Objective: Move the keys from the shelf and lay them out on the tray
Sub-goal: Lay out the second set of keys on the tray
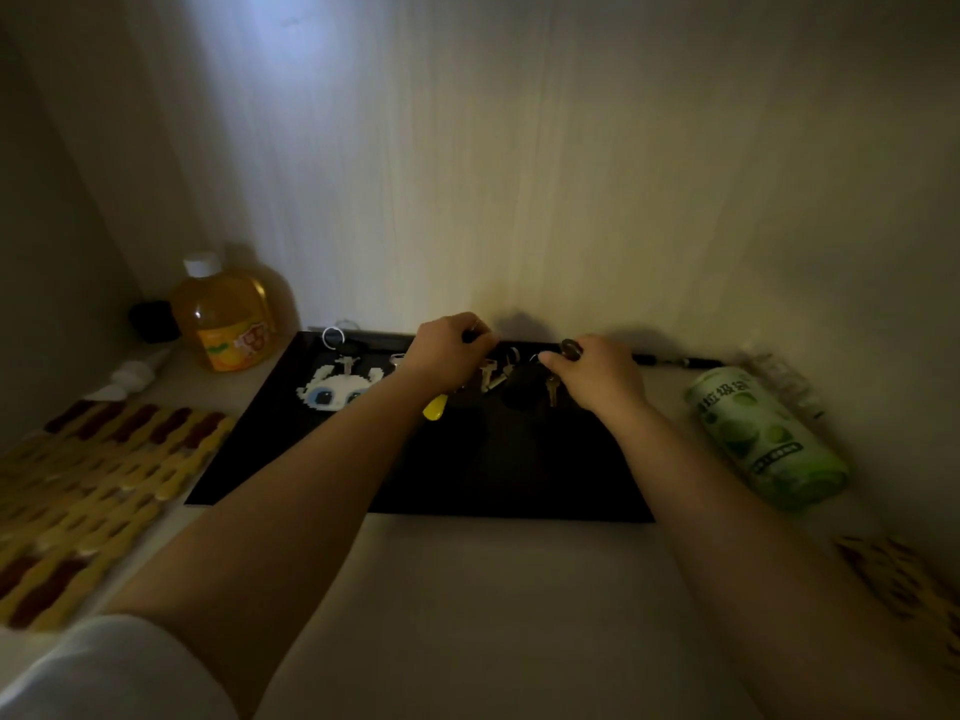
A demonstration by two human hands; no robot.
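My left hand (451, 350) is curled shut on something small and dark at the far edge of the black tray (322, 459), and my right hand (597, 374) pinches a round key head between thumb and fingers, with a brass key (551, 391) hanging just below it. Both hands are over the back of the tray, near each other but not touching. Between them lie a silver key (488, 377) and a dark fob (522, 389); I cannot tell whether these all share one ring. To the left a white pixel-bead charm (332, 391) with its ring already rests flat on the tray, and a yellow tag (434, 407) pokes out from under my left wrist. I hold the pieces from above, I judge, so I can spread them side by side rather than drop them in a heap. The near half of the tray is bare and gives plenty of room to lay more. The back wall stands close behind my knuckles, a green can (769, 439) lies just right of the tray, and a juice bottle (223, 317) stands near its far left corner.
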